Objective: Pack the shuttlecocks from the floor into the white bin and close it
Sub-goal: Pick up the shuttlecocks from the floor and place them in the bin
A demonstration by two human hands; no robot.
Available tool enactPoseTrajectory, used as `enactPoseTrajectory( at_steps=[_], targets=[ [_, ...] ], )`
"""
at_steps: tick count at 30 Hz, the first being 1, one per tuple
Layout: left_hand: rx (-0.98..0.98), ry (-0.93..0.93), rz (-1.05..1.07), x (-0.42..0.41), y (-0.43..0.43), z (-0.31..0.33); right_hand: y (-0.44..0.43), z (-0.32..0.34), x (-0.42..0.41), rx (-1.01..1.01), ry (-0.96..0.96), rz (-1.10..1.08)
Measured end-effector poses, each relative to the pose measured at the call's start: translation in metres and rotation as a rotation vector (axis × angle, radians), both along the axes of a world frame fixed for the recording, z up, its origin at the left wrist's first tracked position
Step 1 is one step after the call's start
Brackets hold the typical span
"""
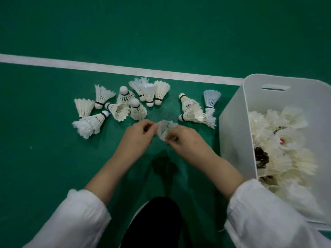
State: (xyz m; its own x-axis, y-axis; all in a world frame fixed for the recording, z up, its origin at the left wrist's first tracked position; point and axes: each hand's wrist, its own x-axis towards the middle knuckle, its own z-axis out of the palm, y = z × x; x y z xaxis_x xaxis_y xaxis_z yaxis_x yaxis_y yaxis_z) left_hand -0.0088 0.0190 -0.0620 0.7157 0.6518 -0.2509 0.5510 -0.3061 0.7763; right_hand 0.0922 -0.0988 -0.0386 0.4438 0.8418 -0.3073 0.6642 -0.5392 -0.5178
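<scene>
A dark knee [154,222] fills the bottom centre of the frame, with white sleeves [75,217] on either side of it. Just above, in the middle, both hands meet over one shuttlecock [165,130]: the left hand [138,136] pinches its left edge and the right hand [182,138] grips its lower side. The feathers are blurred, so I cannot tell whether there is one shuttlecock or two nested together.

At the right edge stands the white bin [232,126], open, with a handle slot near its top rim. It already holds a deep heap of packed shuttlecocks [279,145], so a good part of the job looks done. No lid shows anywhere in view.

Plenty is left. On the green floor [53,158], just below the white court line [89,66], a loose cluster of shuttlecocks [123,104] lies centre-left, and a smaller group [197,111] lies close to the bin. All of these still need to go in, and the bin has yet to be closed.
</scene>
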Motion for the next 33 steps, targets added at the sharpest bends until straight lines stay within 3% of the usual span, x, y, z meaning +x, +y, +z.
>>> enactPoseTrajectory(
  at_steps=[5,7,11,13,17,21,24,26,29,33],
  targets=[
    [0.436,0.044,-0.03,0.008,0.043,-0.006,-0.009,-0.023,0.004,-0.05,-0.013,-0.147],
    [0.508,0.068,-0.059,0.021,0.061,-0.013,-0.014,-0.03,0.007,-0.075,0.012,-0.175],
    [0.339,0.148,-0.065,0.036,0.079,-0.034,-0.017,-0.032,0.013,-0.049,0.058,-0.251],
    [0.324,0.086,-0.011,0.028,0.077,-0.041,-0.015,-0.032,0.015,-0.028,0.05,-0.265],
    [0.06,-0.04,0.162,-0.013,0.038,-0.047,-0.016,-0.033,0.011,-0.029,0.044,-0.256],
    [0.097,0.129,0.142,-0.051,0.001,-0.075,-0.016,-0.033,0.006,-0.047,-0.022,-0.193],
    [0.263,0.285,0.004,-0.052,-0.003,-0.074,-0.015,-0.033,0.005,-0.045,-0.062,-0.179],
    [0.486,0.256,-0.1,-0.043,-0.001,-0.062,-0.016,-0.034,0.003,-0.055,-0.064,-0.176],
    [0.771,0.175,-0.426,-0.025,0.002,-0.051,-0.021,-0.037,0.0,-0.071,-0.073,-0.171],
    [0.854,0.179,-0.701,-0.018,0.007,-0.049,-0.024,-0.04,-0.004,-0.05,-0.047,-0.198]
  ],
)
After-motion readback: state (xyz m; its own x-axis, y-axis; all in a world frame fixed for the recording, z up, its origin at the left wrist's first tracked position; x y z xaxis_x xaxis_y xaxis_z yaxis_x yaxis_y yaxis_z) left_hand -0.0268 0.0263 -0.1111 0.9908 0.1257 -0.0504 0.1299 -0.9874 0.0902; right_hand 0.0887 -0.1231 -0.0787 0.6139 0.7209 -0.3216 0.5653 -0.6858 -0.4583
